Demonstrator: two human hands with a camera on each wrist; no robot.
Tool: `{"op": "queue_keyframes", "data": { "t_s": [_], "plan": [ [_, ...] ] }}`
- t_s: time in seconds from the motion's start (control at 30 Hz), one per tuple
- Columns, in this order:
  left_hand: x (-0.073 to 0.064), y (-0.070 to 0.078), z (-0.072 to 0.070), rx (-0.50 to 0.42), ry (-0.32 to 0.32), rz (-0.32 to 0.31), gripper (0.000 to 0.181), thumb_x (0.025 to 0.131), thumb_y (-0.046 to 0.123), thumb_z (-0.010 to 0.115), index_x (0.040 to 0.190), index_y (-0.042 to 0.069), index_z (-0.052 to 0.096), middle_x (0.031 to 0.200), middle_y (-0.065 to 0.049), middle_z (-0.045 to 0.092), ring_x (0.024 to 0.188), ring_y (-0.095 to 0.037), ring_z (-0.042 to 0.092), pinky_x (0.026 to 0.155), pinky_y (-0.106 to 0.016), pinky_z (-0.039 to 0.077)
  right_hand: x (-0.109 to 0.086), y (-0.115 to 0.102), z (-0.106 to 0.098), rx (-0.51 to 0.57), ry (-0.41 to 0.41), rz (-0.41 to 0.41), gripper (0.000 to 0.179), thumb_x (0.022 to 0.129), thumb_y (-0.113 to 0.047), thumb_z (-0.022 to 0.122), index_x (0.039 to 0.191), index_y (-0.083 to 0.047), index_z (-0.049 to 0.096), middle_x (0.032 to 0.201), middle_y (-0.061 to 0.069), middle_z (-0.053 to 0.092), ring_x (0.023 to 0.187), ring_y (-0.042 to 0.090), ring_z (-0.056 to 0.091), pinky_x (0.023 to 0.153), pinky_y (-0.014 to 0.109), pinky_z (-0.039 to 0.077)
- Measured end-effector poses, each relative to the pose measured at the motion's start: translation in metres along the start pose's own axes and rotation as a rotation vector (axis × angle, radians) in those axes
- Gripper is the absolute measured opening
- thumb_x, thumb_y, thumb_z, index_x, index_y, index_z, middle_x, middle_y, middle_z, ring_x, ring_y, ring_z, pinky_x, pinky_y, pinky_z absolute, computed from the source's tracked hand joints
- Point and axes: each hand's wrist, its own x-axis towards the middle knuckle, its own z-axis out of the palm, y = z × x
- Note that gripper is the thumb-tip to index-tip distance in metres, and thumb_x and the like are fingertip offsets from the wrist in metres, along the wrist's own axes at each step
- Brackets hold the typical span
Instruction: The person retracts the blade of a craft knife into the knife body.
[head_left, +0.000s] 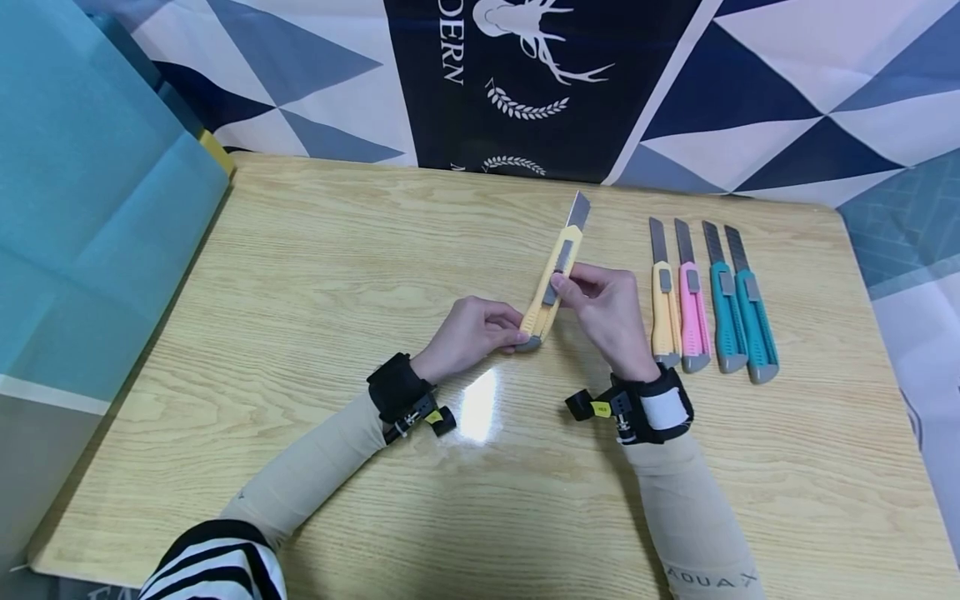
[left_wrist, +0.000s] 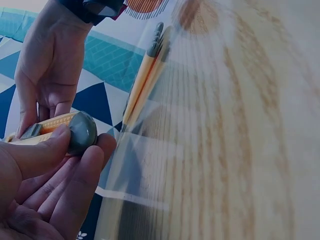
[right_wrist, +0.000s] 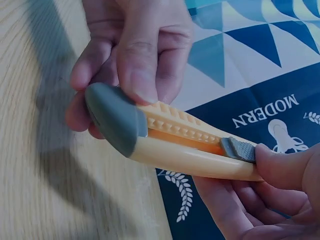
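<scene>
A pale yellow utility knife [head_left: 537, 317] with its blade extended is held between both hands above the table, tilted with the blade toward the far edge. My left hand [head_left: 474, 335] pinches the grey end cap [left_wrist: 83, 132] between thumb and fingers. Around the middle of the handle, my right hand [head_left: 609, 315] grips the knife. In the right wrist view its thumb presses against the grey slider [right_wrist: 239, 149]. To the right lie another yellow utility knife [head_left: 663, 317], a pink one [head_left: 694, 321] and two teal ones [head_left: 727, 321], roughly side by side with blades out.
The wood-grain table [head_left: 322, 250] reflects a bright patch of light near my left wrist. Behind its far edge hangs a patterned cloth [head_left: 757, 83] with triangles and a dark deer panel. A blue covering [head_left: 82, 208] stands along the left side.
</scene>
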Motion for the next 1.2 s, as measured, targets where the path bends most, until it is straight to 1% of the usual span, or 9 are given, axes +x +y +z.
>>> {"op": "queue_keyframes", "data": {
  "t_s": [0.23,0.4,0.5,0.63,0.77,0.87,1.03,1.2],
  "plan": [
    [-0.0001,0.0005,-0.0005,0.007,-0.006,-0.014,0.015,0.079,0.018,0.074,0.089,0.007,0.071,0.074,-0.001,0.071,0.066,-0.012,0.065,0.058,-0.03,0.058,0.001,0.0,0.0011,-0.051,-0.008,-0.007,0.021,0.087,-0.018,0.066,0.099,-0.002,0.07,0.085,0.015,0.07,0.07,0.016,0.064,0.055,0.018,0.048],
    [0.0001,0.0008,-0.0006,-0.032,-0.02,-0.028,0.014,0.079,0.016,0.074,0.089,0.006,0.071,0.075,-0.002,0.071,0.067,-0.013,0.065,0.059,-0.03,0.059,0.0006,-0.0027,0.0019,-0.053,-0.031,0.003,0.017,0.086,-0.013,0.067,0.099,-0.001,0.069,0.084,0.014,0.07,0.071,0.019,0.063,0.053,0.017,0.046],
    [0.0002,0.0004,-0.0013,-0.062,-0.02,-0.033,0.014,0.08,0.014,0.073,0.089,0.004,0.07,0.076,-0.004,0.071,0.068,-0.015,0.066,0.06,-0.03,0.059,0.0001,-0.0037,0.0035,-0.043,-0.043,0.004,0.017,0.085,-0.009,0.067,0.1,-0.001,0.068,0.087,0.014,0.069,0.074,0.02,0.063,0.055,0.017,0.047],
    [0.0007,-0.0006,-0.0025,-0.062,-0.006,-0.029,0.015,0.08,0.015,0.073,0.09,0.004,0.07,0.076,-0.004,0.071,0.068,-0.015,0.066,0.061,-0.03,0.059,0.0006,-0.0026,0.0055,-0.032,-0.034,0.0,0.019,0.087,-0.012,0.065,0.103,-0.001,0.067,0.089,0.013,0.069,0.077,0.016,0.063,0.06,0.018,0.048],
    [0.0014,-0.0009,-0.0039,-0.054,0.028,-0.007,0.016,0.08,0.014,0.073,0.092,0.004,0.069,0.079,-0.004,0.071,0.069,-0.012,0.066,0.062,-0.03,0.059,0.0018,0.0007,0.0067,0.028,-0.032,0.018,0.023,0.09,-0.019,0.062,0.102,0.0,0.066,0.088,0.014,0.068,0.074,0.017,0.064,0.066,0.029,0.057],
    [0.0018,0.0,-0.0048,-0.044,0.054,0.006,0.016,0.08,0.012,0.073,0.093,0.004,0.069,0.08,-0.005,0.071,0.07,-0.009,0.065,0.062,-0.031,0.059,0.0022,0.002,0.0068,0.069,-0.048,0.036,0.028,0.092,-0.025,0.059,0.098,0.002,0.066,0.086,0.015,0.067,0.071,0.021,0.064,0.066,0.039,0.059],
    [0.0019,0.0013,-0.0058,-0.039,0.063,0.005,0.017,0.078,0.012,0.074,0.093,0.004,0.069,0.08,-0.005,0.071,0.07,-0.008,0.065,0.063,-0.032,0.059,0.002,0.0014,0.0061,0.083,-0.062,0.047,0.035,0.093,-0.031,0.057,0.096,0.002,0.066,0.085,0.016,0.066,0.07,0.022,0.065,0.065,0.04,0.059],
    [0.0012,0.0026,-0.0072,-0.033,0.06,0.005,0.017,0.078,0.015,0.075,0.091,0.005,0.07,0.077,-0.004,0.071,0.068,-0.01,0.065,0.061,-0.036,0.058,0.0021,0.002,0.0076,0.095,-0.037,0.036,0.033,0.093,-0.028,0.057,0.094,0.004,0.066,0.083,0.017,0.067,0.067,0.023,0.065,0.063,0.039,0.059]
  ]
}}
